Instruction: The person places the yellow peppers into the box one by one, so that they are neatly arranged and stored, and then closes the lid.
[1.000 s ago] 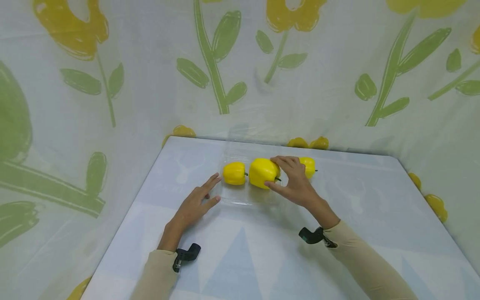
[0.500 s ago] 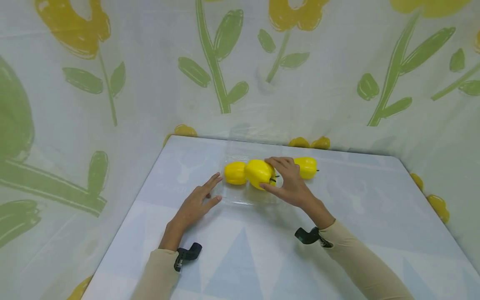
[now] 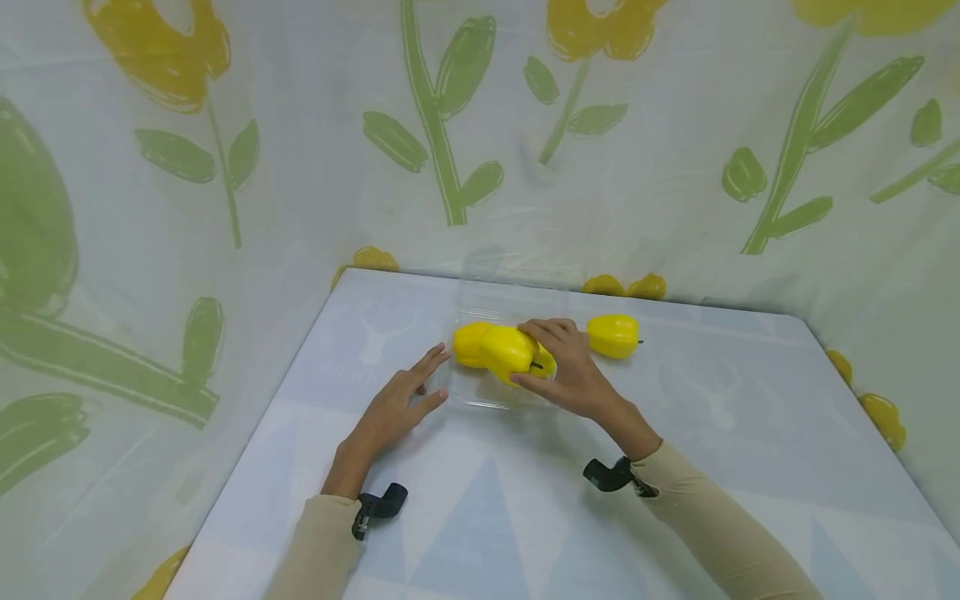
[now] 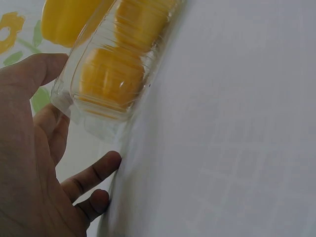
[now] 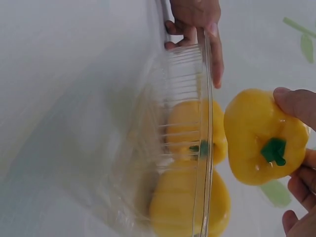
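Note:
My right hand [image 3: 566, 367] grips a yellow bell pepper [image 3: 506, 352] between thumb and fingers, raised above the rim of a clear plastic container [image 3: 480, 402]. Its green stem [image 5: 274, 149] faces the right wrist camera. Inside the container lie two more yellow peppers, the left one [image 3: 467, 345] partly covered by the held pepper and the right one [image 3: 547, 361] mostly behind it and my hand. My left hand [image 3: 395, 407] is at the container's left end, fingers extended and thumb spread apart. In the left wrist view the thumb's tip [image 4: 59, 64] is right at the container's corner.
Another yellow pepper [image 3: 613, 336] lies on the table to the right of the container. The container's clear lid [image 3: 517, 292] stands open at the back, near the table's far edge. A flower-printed cloth [image 3: 637, 192] hangs behind the table [image 3: 720, 467].
My right hand has carried the held pepper left and slightly down, now overlapping the left pepper. More of the pepper on the table shows. The left hand stays at the container's end.

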Motion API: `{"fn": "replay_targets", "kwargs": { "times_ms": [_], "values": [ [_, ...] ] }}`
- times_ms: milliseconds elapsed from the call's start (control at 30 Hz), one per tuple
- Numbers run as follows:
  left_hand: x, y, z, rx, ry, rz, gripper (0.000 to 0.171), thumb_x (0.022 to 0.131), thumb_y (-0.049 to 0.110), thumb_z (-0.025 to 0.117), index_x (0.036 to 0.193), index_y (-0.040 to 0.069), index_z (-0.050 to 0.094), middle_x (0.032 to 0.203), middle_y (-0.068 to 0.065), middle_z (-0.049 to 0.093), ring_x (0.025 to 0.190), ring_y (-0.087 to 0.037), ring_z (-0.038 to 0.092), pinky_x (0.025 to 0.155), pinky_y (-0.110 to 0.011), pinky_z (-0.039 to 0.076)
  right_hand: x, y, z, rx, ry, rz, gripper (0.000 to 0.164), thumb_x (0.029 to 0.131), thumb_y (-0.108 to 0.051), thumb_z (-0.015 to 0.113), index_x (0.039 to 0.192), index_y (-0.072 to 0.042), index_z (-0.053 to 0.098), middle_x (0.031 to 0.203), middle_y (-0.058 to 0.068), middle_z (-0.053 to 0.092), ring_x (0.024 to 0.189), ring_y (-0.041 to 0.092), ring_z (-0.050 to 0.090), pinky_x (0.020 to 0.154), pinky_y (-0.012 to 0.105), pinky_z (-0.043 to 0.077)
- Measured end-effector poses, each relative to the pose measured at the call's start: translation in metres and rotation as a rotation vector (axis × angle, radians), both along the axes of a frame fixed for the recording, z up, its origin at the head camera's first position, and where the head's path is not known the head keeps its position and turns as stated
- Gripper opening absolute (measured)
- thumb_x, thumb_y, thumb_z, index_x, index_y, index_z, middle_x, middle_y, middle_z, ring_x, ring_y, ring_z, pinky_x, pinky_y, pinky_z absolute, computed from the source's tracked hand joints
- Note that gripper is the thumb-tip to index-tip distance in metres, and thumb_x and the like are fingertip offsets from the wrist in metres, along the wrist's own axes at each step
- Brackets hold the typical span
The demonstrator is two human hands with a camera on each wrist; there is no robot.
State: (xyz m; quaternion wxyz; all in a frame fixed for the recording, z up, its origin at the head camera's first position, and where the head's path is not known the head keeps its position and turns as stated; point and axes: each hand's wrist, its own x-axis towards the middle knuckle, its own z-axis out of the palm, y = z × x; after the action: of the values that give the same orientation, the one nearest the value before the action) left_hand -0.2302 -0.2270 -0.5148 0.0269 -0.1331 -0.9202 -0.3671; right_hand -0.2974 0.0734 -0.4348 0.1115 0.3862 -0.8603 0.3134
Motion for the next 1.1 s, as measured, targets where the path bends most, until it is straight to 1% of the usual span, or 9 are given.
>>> {"fn": "replay_targets", "kwargs": {
  "times_ms": [133, 300, 400, 567, 767, 933, 1100],
  "values": [
    [-0.001, 0.0, -0.002, 0.002, 0.009, -0.001, 0.064, 0.101, 0.052, 0.051, 0.159, 0.036, 0.026, 0.162, 0.024, 0.016, 0.095, -0.015, 0.047, 0.079, -0.038, 0.041, 0.001, -0.003, -0.001, -0.01, -0.017, 0.012, 0.072, 0.08, -0.036, 0.085, 0.141, -0.01, 0.056, 0.139, 0.005, 0.055, 0.126, 0.028, 0.039, 0.098, 0.061, 0.028],
    [0.0, 0.001, -0.002, -0.001, 0.018, 0.004, 0.064, 0.102, 0.045, 0.054, 0.159, 0.036, 0.027, 0.162, 0.023, 0.017, 0.094, -0.015, 0.048, 0.079, -0.038, 0.041, 0.002, -0.007, -0.002, -0.019, -0.043, 0.028, 0.072, 0.081, -0.034, 0.086, 0.142, -0.011, 0.055, 0.14, 0.003, 0.055, 0.126, 0.026, 0.038, 0.094, 0.056, 0.027],
    [0.0, 0.001, -0.002, -0.004, 0.022, 0.005, 0.064, 0.102, 0.046, 0.054, 0.159, 0.035, 0.028, 0.162, 0.023, 0.017, 0.094, -0.014, 0.048, 0.078, -0.038, 0.041, 0.003, -0.01, -0.003, -0.023, -0.053, 0.043, 0.072, 0.08, -0.032, 0.086, 0.142, -0.011, 0.055, 0.141, 0.003, 0.055, 0.125, 0.025, 0.038, 0.093, 0.054, 0.027],
    [0.0, 0.0, -0.002, -0.003, 0.017, 0.005, 0.063, 0.101, 0.05, 0.052, 0.158, 0.038, 0.027, 0.162, 0.025, 0.016, 0.094, -0.014, 0.048, 0.078, -0.038, 0.041, 0.003, -0.018, -0.007, -0.013, -0.062, 0.075, 0.072, 0.08, -0.031, 0.086, 0.142, -0.012, 0.055, 0.141, 0.002, 0.054, 0.125, 0.024, 0.037, 0.093, 0.051, 0.026],
    [0.0, 0.0, -0.001, 0.001, 0.009, 0.0, 0.064, 0.101, 0.05, 0.052, 0.158, 0.041, 0.025, 0.162, 0.025, 0.015, 0.095, -0.014, 0.049, 0.08, -0.038, 0.042, 0.004, -0.024, -0.011, -0.004, -0.04, 0.096, 0.073, 0.079, -0.029, 0.087, 0.142, -0.012, 0.055, 0.143, 0.003, 0.054, 0.124, 0.024, 0.039, 0.093, 0.052, 0.027],
    [0.0, 0.0, -0.002, -0.012, 0.002, 0.007, 0.064, 0.101, 0.054, 0.05, 0.158, 0.042, 0.024, 0.162, 0.026, 0.015, 0.095, -0.014, 0.048, 0.08, -0.039, 0.042, 0.003, -0.028, -0.015, 0.013, -0.037, 0.113, 0.074, 0.079, -0.031, 0.087, 0.144, -0.013, 0.054, 0.144, 0.003, 0.053, 0.125, 0.024, 0.039, 0.094, 0.054, 0.027],
    [-0.001, 0.0, -0.003, -0.021, -0.001, 0.014, 0.065, 0.101, 0.054, 0.051, 0.158, 0.043, 0.022, 0.162, 0.025, 0.015, 0.096, -0.014, 0.049, 0.081, -0.04, 0.043, 0.002, -0.031, -0.018, 0.04, -0.03, 0.122, 0.074, 0.08, -0.033, 0.086, 0.144, -0.013, 0.054, 0.145, 0.004, 0.052, 0.125, 0.025, 0.039, 0.096, 0.056, 0.027]
  ]
}}
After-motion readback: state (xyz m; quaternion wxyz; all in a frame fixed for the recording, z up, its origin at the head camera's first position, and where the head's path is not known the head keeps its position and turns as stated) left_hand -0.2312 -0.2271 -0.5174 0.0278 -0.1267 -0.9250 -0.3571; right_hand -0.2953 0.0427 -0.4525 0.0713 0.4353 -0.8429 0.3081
